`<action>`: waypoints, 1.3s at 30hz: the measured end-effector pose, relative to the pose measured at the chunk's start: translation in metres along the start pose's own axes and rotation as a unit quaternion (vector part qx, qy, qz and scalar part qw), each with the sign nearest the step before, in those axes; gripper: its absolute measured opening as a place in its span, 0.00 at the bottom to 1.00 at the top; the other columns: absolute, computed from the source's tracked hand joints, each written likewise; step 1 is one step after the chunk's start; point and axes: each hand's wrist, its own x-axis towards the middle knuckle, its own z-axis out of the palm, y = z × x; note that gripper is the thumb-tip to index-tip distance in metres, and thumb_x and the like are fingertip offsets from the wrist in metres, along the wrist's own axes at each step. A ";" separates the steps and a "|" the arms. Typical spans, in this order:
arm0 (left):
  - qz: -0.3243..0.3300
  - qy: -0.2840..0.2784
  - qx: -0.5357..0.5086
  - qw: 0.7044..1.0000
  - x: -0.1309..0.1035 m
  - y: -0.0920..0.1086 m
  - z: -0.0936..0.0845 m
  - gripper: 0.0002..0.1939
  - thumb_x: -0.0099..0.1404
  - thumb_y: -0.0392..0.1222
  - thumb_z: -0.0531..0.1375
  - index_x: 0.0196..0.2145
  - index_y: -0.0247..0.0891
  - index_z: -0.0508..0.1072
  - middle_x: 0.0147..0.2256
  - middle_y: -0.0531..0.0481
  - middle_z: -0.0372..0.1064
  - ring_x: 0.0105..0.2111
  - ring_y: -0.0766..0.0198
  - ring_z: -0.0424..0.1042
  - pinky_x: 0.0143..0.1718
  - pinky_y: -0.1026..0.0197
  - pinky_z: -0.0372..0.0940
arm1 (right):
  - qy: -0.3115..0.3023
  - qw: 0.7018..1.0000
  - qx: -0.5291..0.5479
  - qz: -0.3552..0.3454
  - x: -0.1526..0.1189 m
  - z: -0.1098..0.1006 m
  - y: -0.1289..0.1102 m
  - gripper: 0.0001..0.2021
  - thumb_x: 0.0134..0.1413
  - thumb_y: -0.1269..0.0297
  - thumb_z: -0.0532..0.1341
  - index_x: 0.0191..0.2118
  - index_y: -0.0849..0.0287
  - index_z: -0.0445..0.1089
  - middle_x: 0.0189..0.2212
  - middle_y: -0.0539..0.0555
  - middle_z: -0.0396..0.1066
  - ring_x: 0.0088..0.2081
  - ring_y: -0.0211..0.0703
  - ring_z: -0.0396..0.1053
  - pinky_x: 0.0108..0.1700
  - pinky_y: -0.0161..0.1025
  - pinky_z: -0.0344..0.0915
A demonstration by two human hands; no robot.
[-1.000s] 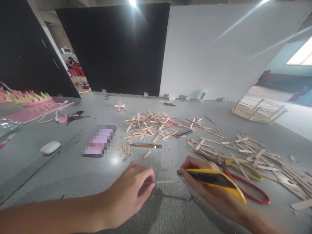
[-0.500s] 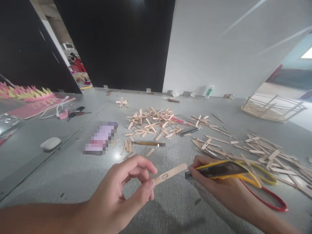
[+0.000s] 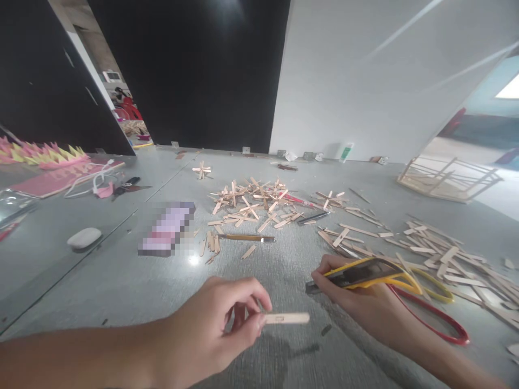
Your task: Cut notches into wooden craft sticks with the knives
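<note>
Between thumb and fingers of my left hand is a wooden craft stick, held level above the table with its tip pointing right. A small dark outline is drawn on the stick. My right hand is closed around a yellow and black box cutter, whose dark front end points left, a little above and to the right of the stick's tip. The stick and cutter are apart. Scissors with red and yellow handles show behind my right hand, partly hidden by it.
A heap of craft stick pieces lies mid-table, with a brown pen-like tool before it. More sticks spread at right. A blurred-out phone and white computer mouse are left. Upright panels stand behind.
My left hand has lowered the craft stick and turned it from slanting upward to nearly level. My right hand has shifted only slightly left with the box cutter.
</note>
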 end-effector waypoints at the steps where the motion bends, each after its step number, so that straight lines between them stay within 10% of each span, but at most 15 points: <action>1: -0.015 -0.025 0.020 0.999 0.003 -0.004 0.002 0.07 0.72 0.42 0.55 0.42 0.42 0.73 0.28 0.55 0.74 0.25 0.68 0.68 0.26 0.66 0.60 | -0.002 1.000 0.010 0.003 0.000 0.001 0.000 0.17 0.67 0.49 0.58 0.29 0.52 0.58 0.25 0.44 0.53 0.27 0.39 0.54 0.29 0.36 0.57; 10: 0.002 -0.144 0.231 0.962 0.007 -0.009 -0.005 0.14 0.73 0.48 0.55 0.47 0.42 0.78 0.28 0.46 0.71 0.25 0.58 0.70 0.27 0.58 0.61 | -0.008 1.000 -0.023 0.003 -0.002 0.001 -0.010 0.15 0.67 0.50 0.56 0.30 0.53 0.62 0.26 0.46 0.57 0.30 0.41 0.58 0.33 0.38 0.59; 17: 0.228 -0.173 0.286 0.914 0.024 -0.012 -0.014 0.21 0.74 0.42 0.60 0.63 0.51 0.71 0.62 0.42 0.63 0.65 0.42 0.56 0.63 0.40 0.57 | -0.008 0.998 -0.065 -0.009 -0.006 -0.011 -0.017 0.19 0.70 0.45 0.53 0.33 0.52 0.68 0.24 0.47 0.66 0.29 0.40 0.67 0.35 0.38 0.64; 24: 0.218 -0.149 0.260 0.929 0.024 -0.014 -0.008 0.17 0.70 0.50 0.64 0.55 0.47 0.77 0.63 0.40 0.64 0.66 0.39 0.56 0.66 0.31 0.50 | -0.062 0.996 0.055 -0.018 -0.011 -0.020 -0.037 0.17 0.64 0.44 0.62 0.44 0.53 0.73 0.28 0.48 0.72 0.22 0.34 0.66 0.22 0.31 0.61; 39: 0.203 -0.152 0.217 0.943 0.055 -0.035 0.001 0.33 0.61 0.65 0.67 0.60 0.52 0.73 0.67 0.42 0.57 0.69 0.35 0.48 0.68 0.28 0.39 | -0.124 0.990 -0.058 -0.030 -0.028 0.019 -0.024 0.18 0.68 0.45 0.56 0.36 0.52 0.70 0.22 0.46 0.69 0.27 0.41 0.68 0.37 0.43 0.66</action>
